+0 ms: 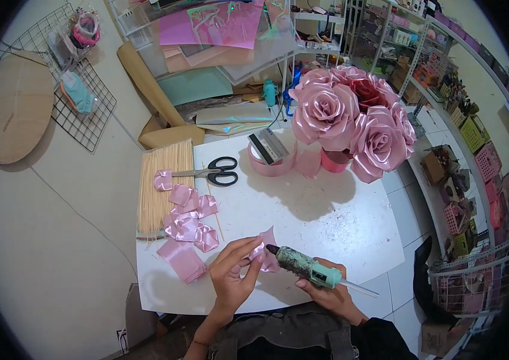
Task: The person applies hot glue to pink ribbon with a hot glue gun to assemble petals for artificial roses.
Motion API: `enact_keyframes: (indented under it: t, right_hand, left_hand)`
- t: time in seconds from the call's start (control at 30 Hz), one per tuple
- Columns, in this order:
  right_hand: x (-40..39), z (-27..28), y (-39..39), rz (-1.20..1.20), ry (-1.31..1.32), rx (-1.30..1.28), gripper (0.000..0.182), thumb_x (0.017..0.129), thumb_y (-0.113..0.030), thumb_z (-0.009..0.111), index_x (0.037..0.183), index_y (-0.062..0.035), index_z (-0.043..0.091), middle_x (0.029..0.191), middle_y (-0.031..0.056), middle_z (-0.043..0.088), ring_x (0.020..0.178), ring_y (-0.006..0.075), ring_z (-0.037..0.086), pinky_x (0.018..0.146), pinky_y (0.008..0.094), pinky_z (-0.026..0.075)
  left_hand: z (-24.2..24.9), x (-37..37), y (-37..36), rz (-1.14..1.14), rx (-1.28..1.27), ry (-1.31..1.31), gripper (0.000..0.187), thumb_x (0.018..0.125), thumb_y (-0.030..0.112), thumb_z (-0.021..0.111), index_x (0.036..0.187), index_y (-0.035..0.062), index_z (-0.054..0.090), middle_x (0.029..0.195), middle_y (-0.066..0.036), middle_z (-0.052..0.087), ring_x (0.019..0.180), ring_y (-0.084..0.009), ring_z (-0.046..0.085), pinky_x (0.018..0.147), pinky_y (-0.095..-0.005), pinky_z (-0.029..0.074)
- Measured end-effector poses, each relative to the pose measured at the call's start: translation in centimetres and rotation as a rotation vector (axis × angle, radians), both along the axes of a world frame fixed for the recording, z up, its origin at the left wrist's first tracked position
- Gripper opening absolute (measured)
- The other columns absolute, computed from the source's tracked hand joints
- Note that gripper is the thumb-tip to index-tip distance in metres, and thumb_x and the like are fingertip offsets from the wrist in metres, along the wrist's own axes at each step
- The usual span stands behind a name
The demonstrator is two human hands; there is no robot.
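My left hand pinches a piece of pink satin ribbon above the front of the white table. My right hand is wrapped round a mint-green glue gun with a clear glue stick out of its back end. The gun's dark nozzle touches or nearly touches the ribbon piece beside my left fingertips. Left of my left hand lie a stack of flat pink ribbon squares and several folded pink pieces.
Bamboo sticks lie at the table's left, with black-handled scissors partly over them. A ribbon roll with a card on top stands at the back, beside a bouquet of satin roses. Shelves line the right.
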State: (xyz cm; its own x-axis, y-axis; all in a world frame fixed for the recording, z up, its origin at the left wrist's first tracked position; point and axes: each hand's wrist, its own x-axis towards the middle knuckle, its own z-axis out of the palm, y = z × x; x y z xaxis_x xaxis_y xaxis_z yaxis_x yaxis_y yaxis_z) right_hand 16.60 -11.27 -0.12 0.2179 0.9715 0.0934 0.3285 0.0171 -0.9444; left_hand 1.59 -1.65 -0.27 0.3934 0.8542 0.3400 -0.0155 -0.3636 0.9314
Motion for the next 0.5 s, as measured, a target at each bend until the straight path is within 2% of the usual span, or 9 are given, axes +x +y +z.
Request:
enact_keyframes:
  t: [0.23, 0.5]
  right_hand:
    - [-0.10, 0.35, 0.00, -0.017, 0.026, -0.042, 0.029, 0.069, -0.021, 0.068, 0.083, 0.0012, 0.058, 0.069, 0.0081, 0.056, 0.057, 0.0137, 0.053, 0.050, 0.0258, 0.042]
    - [0.06, 0.11, 0.06, -0.034, -0.007, 0.006, 0.026, 0.071, -0.021, 0.067, 0.077, 0.0018, 0.057, 0.062, 0.0070, 0.052, 0.052, 0.0130, 0.049, 0.047, 0.0258, 0.040]
  left_hand:
    - [-0.09, 0.03, -0.12, 0.005, -0.010, -0.031, 0.029, 0.070, -0.012, 0.054, 0.098, -0.0035, 0.055, 0.099, -0.014, 0.050, 0.091, -0.0175, 0.052, 0.073, -0.0248, 0.049]
    - [0.07, -0.01, -0.11, 0.012, 0.009, 0.012, 0.027, 0.070, -0.011, 0.056, 0.096, -0.0038, 0.055, 0.099, -0.014, 0.051, 0.091, -0.0182, 0.052, 0.073, -0.0250, 0.050]
